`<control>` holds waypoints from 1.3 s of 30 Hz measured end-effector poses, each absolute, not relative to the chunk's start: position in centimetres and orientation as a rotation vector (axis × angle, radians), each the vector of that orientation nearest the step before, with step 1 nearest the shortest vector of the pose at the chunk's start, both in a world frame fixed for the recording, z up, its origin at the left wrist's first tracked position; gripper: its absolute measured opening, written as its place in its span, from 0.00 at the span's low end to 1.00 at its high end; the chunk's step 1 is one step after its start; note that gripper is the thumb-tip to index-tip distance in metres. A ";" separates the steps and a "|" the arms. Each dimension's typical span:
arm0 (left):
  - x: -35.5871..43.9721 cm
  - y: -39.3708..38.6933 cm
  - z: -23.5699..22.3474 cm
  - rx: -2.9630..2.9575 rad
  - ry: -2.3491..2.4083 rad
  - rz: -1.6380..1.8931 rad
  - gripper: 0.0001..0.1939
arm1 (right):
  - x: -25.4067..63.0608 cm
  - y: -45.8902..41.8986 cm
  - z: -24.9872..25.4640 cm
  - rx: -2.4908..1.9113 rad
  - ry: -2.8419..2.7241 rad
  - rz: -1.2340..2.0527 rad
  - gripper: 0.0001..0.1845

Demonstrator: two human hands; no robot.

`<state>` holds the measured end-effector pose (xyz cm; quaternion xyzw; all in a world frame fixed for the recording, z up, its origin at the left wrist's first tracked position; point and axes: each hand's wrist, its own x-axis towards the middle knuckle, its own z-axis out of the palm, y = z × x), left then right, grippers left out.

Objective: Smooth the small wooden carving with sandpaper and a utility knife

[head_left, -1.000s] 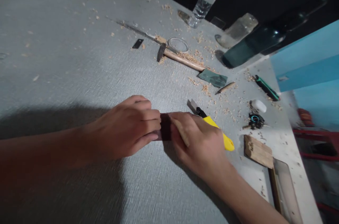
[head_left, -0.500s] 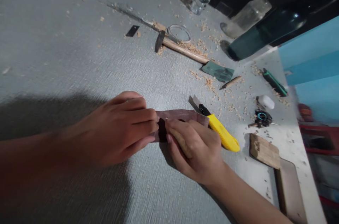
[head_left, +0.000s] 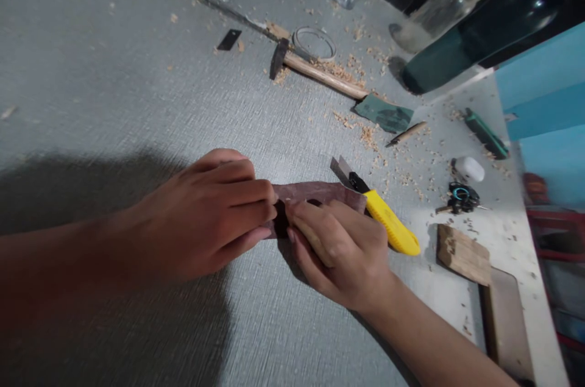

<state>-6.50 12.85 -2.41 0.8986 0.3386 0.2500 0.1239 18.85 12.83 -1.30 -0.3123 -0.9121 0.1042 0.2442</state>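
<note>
A strip of brownish sandpaper (head_left: 315,191) lies on the grey textured tabletop. My left hand (head_left: 219,210) has its fingers curled and pressed together on the strip's left end. My right hand (head_left: 347,247) is closed round a small pale wooden piece (head_left: 315,245) and holds it against the sandpaper; most of the piece is hidden by the fingers. Just right of the strip lies a yellow utility knife (head_left: 390,222) with its blade out, close to my right knuckles.
Beyond my hands lie a hammer (head_left: 324,77), a green sheet scrap (head_left: 384,113), a loose blade (head_left: 229,39) and wood shavings. Bottles (head_left: 457,39) stand at the back. On the right are keys (head_left: 461,197), a white case (head_left: 469,168) and a wooden block (head_left: 464,254).
The view has shifted slightly, so the tabletop things sit a little higher and farther right. Both hands keep their hold on the sandpaper and wooden piece.
</note>
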 end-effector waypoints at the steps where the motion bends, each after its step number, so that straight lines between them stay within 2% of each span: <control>1: -6.5 12.9 -2.4 2.621 1.004 0.741 0.13 | 18.9 12.8 -1.3 -0.849 -2.498 0.278 0.17; 5: -6.5 12.8 -2.5 2.615 1.023 0.714 0.14 | 18.9 12.7 -1.3 -0.830 -2.523 0.258 0.18; 12: -6.7 13.0 -2.7 2.649 0.931 0.710 0.09 | 18.9 12.7 -1.6 -0.916 -2.464 0.192 0.15; 16: -6.7 12.9 -2.7 2.640 0.938 0.719 0.07 | 18.8 12.8 -1.9 -0.763 -2.473 0.091 0.16; 26: -6.8 12.9 -2.6 2.640 0.939 0.695 0.08 | 18.9 13.0 -2.2 -0.751 -2.473 0.043 0.17; 34: -6.8 12.8 -2.5 2.658 0.977 0.659 0.09 | 18.8 13.1 -2.2 -0.870 -2.344 0.161 0.23; 39: -6.8 12.8 -2.4 2.646 0.967 0.662 0.08 | 18.7 13.1 -1.8 -0.770 -2.409 0.161 0.19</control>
